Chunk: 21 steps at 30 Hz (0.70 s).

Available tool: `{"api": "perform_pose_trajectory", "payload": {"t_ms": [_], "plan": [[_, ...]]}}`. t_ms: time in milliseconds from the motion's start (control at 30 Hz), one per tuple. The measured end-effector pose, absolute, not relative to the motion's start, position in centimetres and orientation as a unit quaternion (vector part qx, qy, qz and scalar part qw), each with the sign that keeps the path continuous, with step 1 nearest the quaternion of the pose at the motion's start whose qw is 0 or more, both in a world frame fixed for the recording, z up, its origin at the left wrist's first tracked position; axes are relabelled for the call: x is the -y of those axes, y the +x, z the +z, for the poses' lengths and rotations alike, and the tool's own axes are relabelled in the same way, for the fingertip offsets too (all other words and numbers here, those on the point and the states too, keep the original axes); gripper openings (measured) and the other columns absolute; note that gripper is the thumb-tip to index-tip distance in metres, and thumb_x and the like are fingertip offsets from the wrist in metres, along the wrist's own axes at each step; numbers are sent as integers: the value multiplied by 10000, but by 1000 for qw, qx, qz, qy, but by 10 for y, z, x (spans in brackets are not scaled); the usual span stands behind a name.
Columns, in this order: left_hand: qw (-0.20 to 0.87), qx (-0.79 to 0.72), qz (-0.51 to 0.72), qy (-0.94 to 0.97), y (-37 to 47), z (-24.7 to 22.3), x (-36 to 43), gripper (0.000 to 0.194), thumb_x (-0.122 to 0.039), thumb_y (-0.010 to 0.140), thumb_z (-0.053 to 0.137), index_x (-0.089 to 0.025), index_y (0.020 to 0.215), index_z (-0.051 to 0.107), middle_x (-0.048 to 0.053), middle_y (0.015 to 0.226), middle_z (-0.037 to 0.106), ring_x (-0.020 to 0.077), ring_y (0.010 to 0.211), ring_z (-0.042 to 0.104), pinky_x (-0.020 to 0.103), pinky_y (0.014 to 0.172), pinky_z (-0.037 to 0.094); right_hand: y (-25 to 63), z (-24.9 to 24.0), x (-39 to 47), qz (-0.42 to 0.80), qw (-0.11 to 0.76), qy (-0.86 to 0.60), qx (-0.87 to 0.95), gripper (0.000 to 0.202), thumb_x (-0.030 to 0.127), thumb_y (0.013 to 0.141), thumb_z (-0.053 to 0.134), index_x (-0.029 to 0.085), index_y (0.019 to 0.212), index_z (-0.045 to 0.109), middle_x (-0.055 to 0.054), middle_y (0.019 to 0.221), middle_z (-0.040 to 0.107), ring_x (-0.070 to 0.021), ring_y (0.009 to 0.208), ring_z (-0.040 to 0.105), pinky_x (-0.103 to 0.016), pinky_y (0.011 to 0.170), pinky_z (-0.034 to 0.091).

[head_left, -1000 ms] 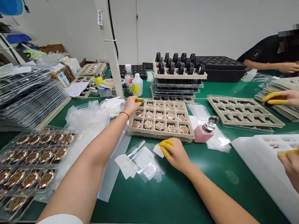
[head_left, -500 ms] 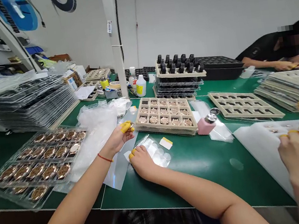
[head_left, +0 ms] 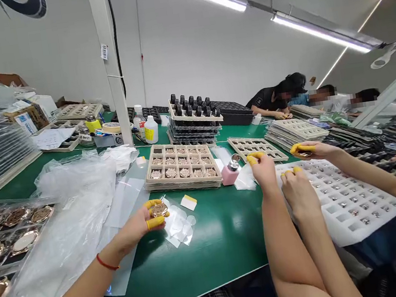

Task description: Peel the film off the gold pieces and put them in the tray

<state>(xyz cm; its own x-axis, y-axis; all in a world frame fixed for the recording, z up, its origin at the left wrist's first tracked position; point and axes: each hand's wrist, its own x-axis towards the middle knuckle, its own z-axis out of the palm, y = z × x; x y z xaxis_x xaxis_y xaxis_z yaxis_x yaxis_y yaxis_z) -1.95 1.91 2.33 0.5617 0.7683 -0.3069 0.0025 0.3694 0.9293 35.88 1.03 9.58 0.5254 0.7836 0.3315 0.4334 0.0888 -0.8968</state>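
My left hand, in yellow finger cots, pinches a round rose-gold watch case, face up, over the green table. Just right of it lies a sheet of clear round films, with a white-and-yellow card behind. My right hand, also in finger cots, reaches right with its fingers pinched together, near the pink pump bottle and the white foam tray. Whatever is between its fingers is hidden. A beige tray of watch cases stands behind the films.
A co-worker's hands work beside my right arm, one holding a gold round part. Plastic bags and a clear tray of watch cases lie left. Beige trays with black pieces are stacked behind. A post rises there.
The view has swung right. My right hand has left the film sheet and moved right, past the pink bottle. My left hand has come nearer the films, its watch case now facing up.
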Motion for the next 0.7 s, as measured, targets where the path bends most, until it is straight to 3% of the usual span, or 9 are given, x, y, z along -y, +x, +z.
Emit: {"api": "perform_pose_trajectory", "payload": {"t_ms": [133,333,467,533,633,700], "plan": [[742,-372,228,510,-13,22,-9,586,-315,690,719,-205,1181,419,29,1005,611,143,853,595,298,834,484,372,79,-38,84,483,-717,496,89,105,645,541,193,637,554,-67,710,557,-208,739,488,-358,734,339],[745,-344,234,521,-7,25,-3,526,-259,676,722,-190,1110,434,25,968,592,134,853,570,276,796,450,381,64,-49,68,369,-740,559,60,180,644,550,174,614,601,-65,674,584,-215,703,514,-336,688,375],[739,-322,270,527,-3,24,1,452,-235,706,690,-180,1071,429,-7,848,572,103,740,546,239,690,417,361,68,-45,48,360,-737,570,124,208,691,534,149,757,622,-114,825,616,-263,840,539,-385,779,391],[718,-328,296,538,-2,21,2,467,-225,710,685,-185,1090,416,-24,804,554,94,697,529,230,650,401,327,67,-36,87,390,-697,596,183,272,753,539,163,886,601,-107,904,620,-253,863,556,-380,781,418],[690,-336,313,559,0,17,4,476,-222,724,668,-201,1124,410,-13,841,559,105,711,543,240,648,418,256,57,-11,276,383,-538,698,137,315,835,535,203,900,580,-56,847,625,-200,767,579,-337,713,461],[676,-338,311,576,1,16,7,454,-223,743,645,-205,1132,413,11,911,574,125,765,570,261,686,448,214,46,6,268,393,-442,760,78,269,859,540,218,884,594,-44,877,618,-182,809,566,-326,746,458]]}}
